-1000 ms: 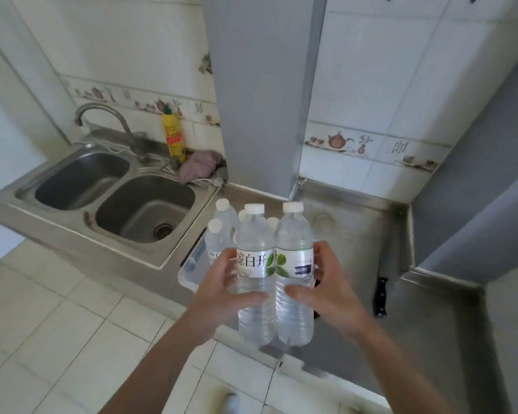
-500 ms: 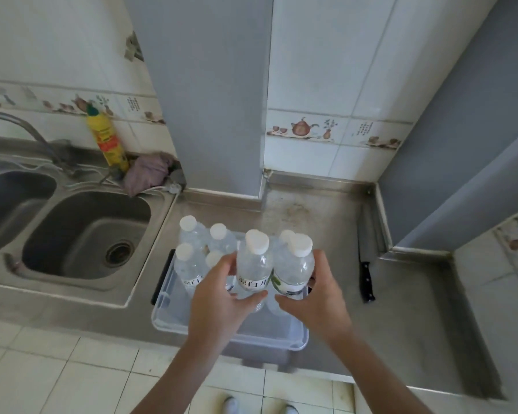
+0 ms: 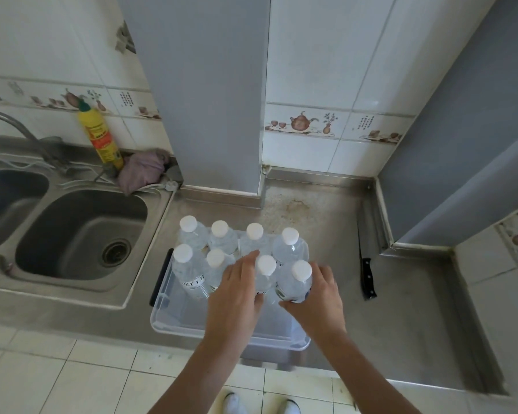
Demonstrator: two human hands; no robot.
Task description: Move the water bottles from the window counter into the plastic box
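Head view: the left hand point(image 3: 237, 291) and right hand point(image 3: 317, 297) each grip one upright bottle point(image 3: 265, 277), side by side directly above the plastic box point(image 3: 174, 321); long axes vertical, straight down remains.

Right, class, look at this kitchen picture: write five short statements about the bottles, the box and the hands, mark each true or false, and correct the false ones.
1. The plastic box stands on the steel counter beside the sink. True.
2. All the water bottles have blue caps. False: every cap in view is white.
3. The left hand and right hand each hold a water bottle over the box. True; the right hand's bottle is next to it.
4. A knife lies inside the box. False: it lies on the counter, to the right of the box.
5. Six capped bottles stand in the box behind the hands. True.
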